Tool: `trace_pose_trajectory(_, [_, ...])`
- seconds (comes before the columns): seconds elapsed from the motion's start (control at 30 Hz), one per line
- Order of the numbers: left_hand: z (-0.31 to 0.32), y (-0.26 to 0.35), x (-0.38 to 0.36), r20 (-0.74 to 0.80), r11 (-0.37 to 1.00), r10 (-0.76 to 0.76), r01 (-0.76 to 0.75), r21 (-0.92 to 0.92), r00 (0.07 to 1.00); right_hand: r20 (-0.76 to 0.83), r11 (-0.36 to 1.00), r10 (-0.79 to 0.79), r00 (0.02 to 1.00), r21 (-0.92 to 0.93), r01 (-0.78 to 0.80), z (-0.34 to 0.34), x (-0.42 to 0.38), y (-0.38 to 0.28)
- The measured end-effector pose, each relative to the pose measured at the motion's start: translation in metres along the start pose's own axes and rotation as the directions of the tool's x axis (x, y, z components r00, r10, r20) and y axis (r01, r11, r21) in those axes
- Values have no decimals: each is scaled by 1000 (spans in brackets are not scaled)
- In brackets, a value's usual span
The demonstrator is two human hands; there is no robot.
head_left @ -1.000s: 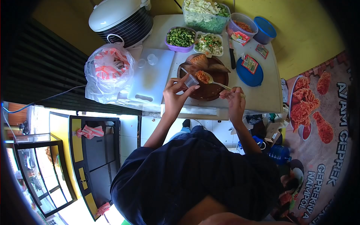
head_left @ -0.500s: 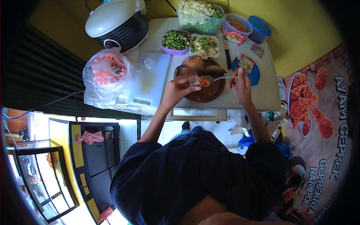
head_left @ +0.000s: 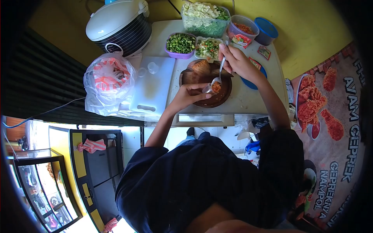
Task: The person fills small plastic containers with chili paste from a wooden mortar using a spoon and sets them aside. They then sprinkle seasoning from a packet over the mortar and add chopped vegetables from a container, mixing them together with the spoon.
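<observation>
A small clear plastic cup (head_left: pixel 207 89) is pinched in the fingers of my left hand (head_left: pixel 187 95), above a brown round mortar-like dish (head_left: pixel 225 95). My right hand (head_left: pixel 236 60) grips a metal spoon (head_left: pixel 222 66) by the handle, its bowl pointing down at the cup's mouth. Orange-red chopped food (head_left: pixel 216 87) shows at the spoon's bowl and cup opening. Behind the cup, a brown wooden piece (head_left: pixel 189 77) and an orange-brown lump (head_left: pixel 201 67) lie in the dish. My right wrist partly covers a blue lid (head_left: pixel 250 82).
Left of the dish are a white cutting board (head_left: pixel 157 85) with small clear cups (head_left: pixel 152 68), a plastic bag (head_left: pixel 93 83) and a rice cooker (head_left: pixel 112 23). Containers of green slices (head_left: pixel 180 43), chopped mix (head_left: pixel 208 48), shredded cabbage (head_left: pixel 204 21) and orange food (head_left: pixel 244 28) stand behind.
My right hand has swung up and left, turning the spoon from sideways to steeply upright with its bowl at the cup. The left hand keeps the cup, now slightly lower and tilted.
</observation>
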State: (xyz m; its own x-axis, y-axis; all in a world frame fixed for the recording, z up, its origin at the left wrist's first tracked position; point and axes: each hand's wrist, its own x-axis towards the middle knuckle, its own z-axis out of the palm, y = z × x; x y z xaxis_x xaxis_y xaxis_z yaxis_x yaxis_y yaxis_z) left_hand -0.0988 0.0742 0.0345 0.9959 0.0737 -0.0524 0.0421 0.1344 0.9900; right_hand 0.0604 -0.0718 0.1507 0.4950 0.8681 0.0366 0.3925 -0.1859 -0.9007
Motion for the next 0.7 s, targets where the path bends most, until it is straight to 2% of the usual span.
trace_pose_trajectory(0.13, [-4,-1,1,6,1000,18,-18,-8,1000,30,996,-75,997,-41,76,7,9,-16])
trace_pose_trajectory(0.33, [-4,6,-3,9,998,19,-18,-55,1000,90,994,-82,993,-67,89,6,19,-21])
trace_pose_trajectory(0.5, [-11,-6,2,9,996,73,-72,-45,997,-16,977,-212,977,21,212,7,17,-21])
trace_pose_trajectory(0.7, [-9,1,1,-42,985,62,-68,-158,997,-83,925,-370,925,60,376,8,8,-16])
